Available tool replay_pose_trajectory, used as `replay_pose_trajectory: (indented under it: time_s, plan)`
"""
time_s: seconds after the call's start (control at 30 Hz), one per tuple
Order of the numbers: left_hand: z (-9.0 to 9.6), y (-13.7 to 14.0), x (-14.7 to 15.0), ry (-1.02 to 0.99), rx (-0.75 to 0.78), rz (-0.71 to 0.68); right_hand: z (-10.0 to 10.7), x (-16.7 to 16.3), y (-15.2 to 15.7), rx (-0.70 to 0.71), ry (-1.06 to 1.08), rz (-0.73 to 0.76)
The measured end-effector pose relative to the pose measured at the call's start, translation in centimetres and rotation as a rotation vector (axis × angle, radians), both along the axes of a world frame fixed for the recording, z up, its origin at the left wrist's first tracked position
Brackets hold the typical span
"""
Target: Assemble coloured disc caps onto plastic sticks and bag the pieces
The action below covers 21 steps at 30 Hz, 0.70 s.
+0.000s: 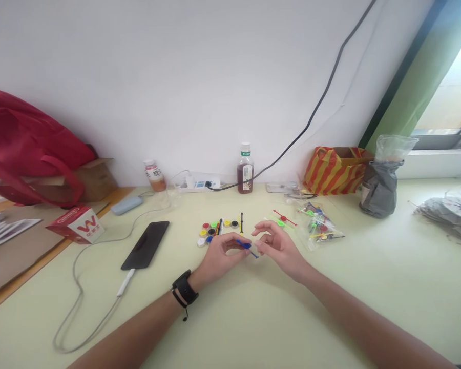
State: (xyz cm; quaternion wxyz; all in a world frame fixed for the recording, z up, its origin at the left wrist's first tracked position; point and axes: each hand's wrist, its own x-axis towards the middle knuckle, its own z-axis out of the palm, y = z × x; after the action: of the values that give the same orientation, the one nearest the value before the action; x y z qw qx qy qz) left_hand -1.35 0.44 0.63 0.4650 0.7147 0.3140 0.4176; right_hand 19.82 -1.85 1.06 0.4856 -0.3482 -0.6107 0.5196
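My left hand pinches a blue plastic arrow spinner between thumb and fingers, its arrow pointing down to the right. Just right of it, my right hand has bent fingers held apart, with thumb close to the spinner and nothing plainly held. Beyond my left hand lie several round coloured pieces and arrow pieces, partly hidden by the fingers. A black arrow lies on the table behind the hands. Red and green arrow pieces rest past my right hand, beside a clear bag of coloured parts.
A charging phone and a red-white box are on the left. Along the wall stand a dark drink bottle, a second bottle, a power strip and a striped bag. A grey bag stands right.
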Motion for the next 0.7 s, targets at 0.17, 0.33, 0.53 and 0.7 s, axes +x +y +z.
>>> replay_pose_trajectory:
  time_s: [0.17,0.33,0.53,0.7]
  plan:
    - [0.1,0.4,-0.3,-0.108,-0.005,0.087,-0.4,-0.1,0.1,-0.121,-0.177,0.083]
    - [-0.3,0.4,-0.6,0.022,0.108,0.076,0.4,0.5,0.5,-0.093,-0.092,-0.001]
    - [-0.3,0.2,-0.9,0.15,0.188,0.059,0.6,0.3,0.4,-0.088,-0.063,-0.004]
    - [0.0,0.2,-0.7,0.092,0.099,-0.026,0.8,0.0,0.2,-0.077,-0.068,-0.009]
